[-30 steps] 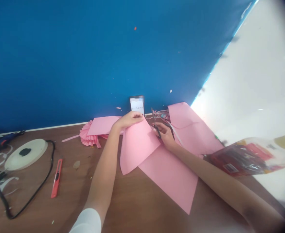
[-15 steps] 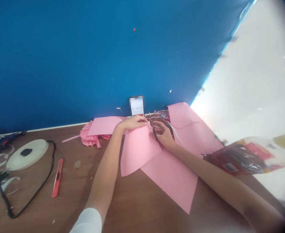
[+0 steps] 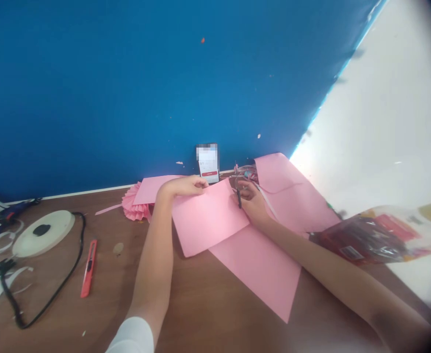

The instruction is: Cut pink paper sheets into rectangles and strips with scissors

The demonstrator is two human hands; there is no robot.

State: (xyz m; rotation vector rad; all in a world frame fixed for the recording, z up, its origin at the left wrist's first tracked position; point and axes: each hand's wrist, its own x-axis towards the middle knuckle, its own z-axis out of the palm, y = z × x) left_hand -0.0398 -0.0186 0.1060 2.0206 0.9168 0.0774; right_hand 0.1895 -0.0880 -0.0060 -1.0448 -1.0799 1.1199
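Note:
My left hand grips the far left edge of a pink paper sheet, its fingers closed over the edge. Dark-handled scissors are in my right hand, at the sheet's far right corner. Their blades are partly hidden and point away from me. Beneath the held sheet, another pink sheet lies on the table. A pleated pink paper rosette sits to the left of my left hand, partly covered by a further pink sheet.
A phone leans against the blue wall. At left are a red box cutter, a white round lid-like disc and a black cable. A large pink sheet and a plastic bag lie at right.
My left hand has moved left along the paper, and the held sheet now lies flatter and wider. The scissors have shifted slightly right, away from the sheet's middle.

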